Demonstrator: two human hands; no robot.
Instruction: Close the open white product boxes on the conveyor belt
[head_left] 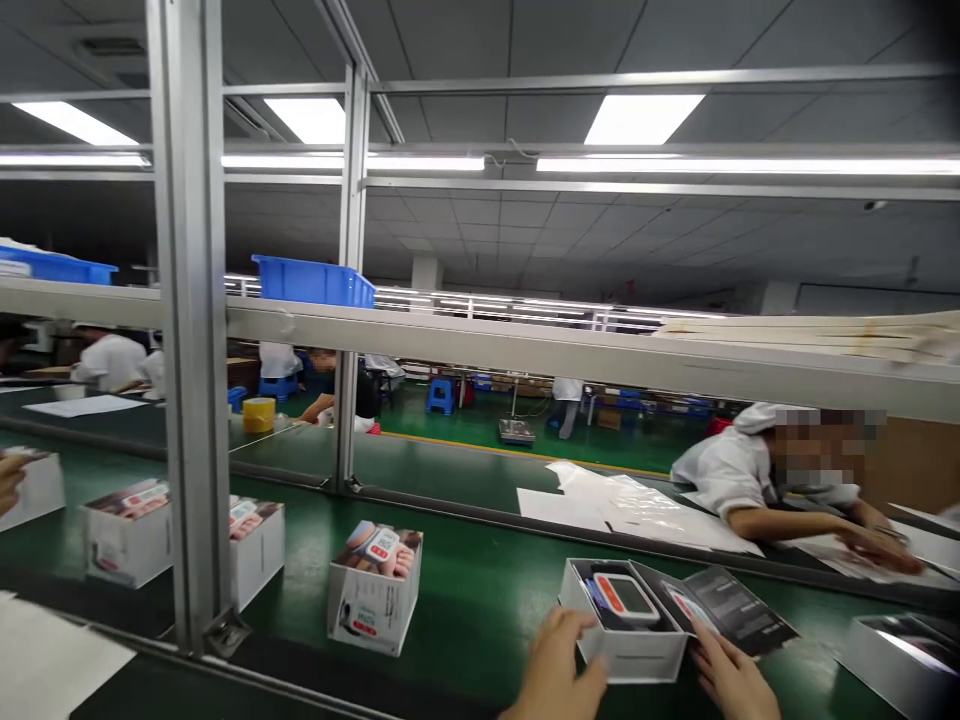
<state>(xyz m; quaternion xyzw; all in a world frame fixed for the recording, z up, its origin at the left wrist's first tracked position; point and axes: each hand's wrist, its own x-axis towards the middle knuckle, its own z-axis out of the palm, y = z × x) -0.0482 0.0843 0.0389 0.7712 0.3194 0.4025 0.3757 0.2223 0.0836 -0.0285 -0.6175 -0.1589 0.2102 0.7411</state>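
I'm holding my left hand (555, 665) against the near-left side of an open white carton (626, 665), fingers spread and curled over its rim. It seems to have the carton gripped, square on the green conveyor belt (480, 620). My right hand (731, 680) is sitting at the other side, fingers loosely parted, tips at a dark printed leaflet (739, 610) that is leaning across the carton's right rim. From this poor angle, I can't tell whether they're pinching it or only touching it. Inside, a white device with an orange-red panel (626, 600) is lying in a black tray (581, 590). Keeping the carton steady is what's making careful work at that rim possible, with no twisting. Closed picture-printed cartons (375, 590) are standing along the belt, and a co-worker's hand (877, 550) is pressing on a sheet beyond clear plastic film (660, 520).
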